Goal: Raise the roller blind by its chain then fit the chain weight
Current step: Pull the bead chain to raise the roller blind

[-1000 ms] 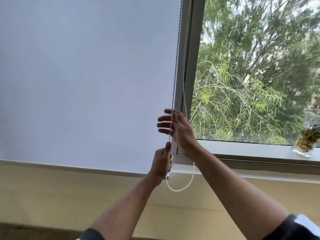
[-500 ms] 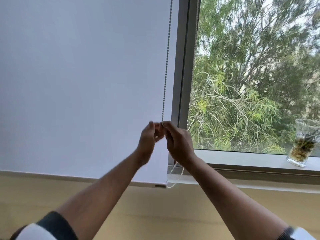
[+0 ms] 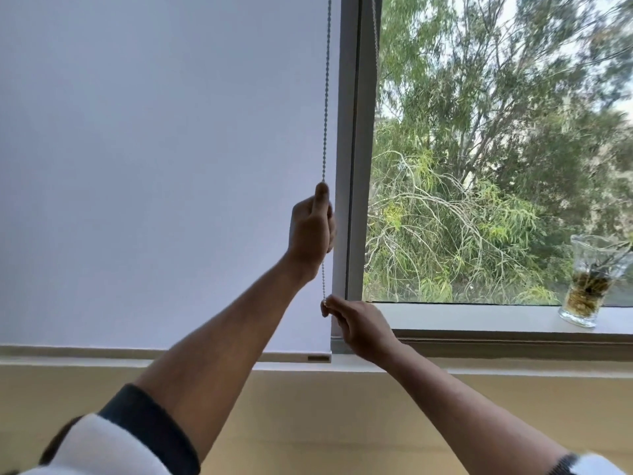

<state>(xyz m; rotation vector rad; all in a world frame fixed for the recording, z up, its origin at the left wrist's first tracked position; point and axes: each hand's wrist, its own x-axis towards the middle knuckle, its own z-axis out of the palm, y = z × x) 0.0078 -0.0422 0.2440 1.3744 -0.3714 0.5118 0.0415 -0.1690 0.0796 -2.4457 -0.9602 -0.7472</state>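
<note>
Pale yellow wall [image 3: 308,423] below the window, white sill [image 3: 479,318] running along the glass w/ green trees outside. Glass jar [image 3: 591,279] stands at the sill's right end, yellowish roots or stems inside, can't tell exactly what. White roller blind [image 3: 154,166] covers the left pane, its bottom bar [image 3: 301,357] just under sill level. Bead chain [image 3: 326,114] hangs down the blind's right edge, beside the frame [image 3: 352,149]. Left hand [image 3: 311,231] fisted round the chain, thumb up. Right hand [image 3: 359,325] lower, fingertips pinching the same strand near the sill's left end. Second strand faint over the frame.
</note>
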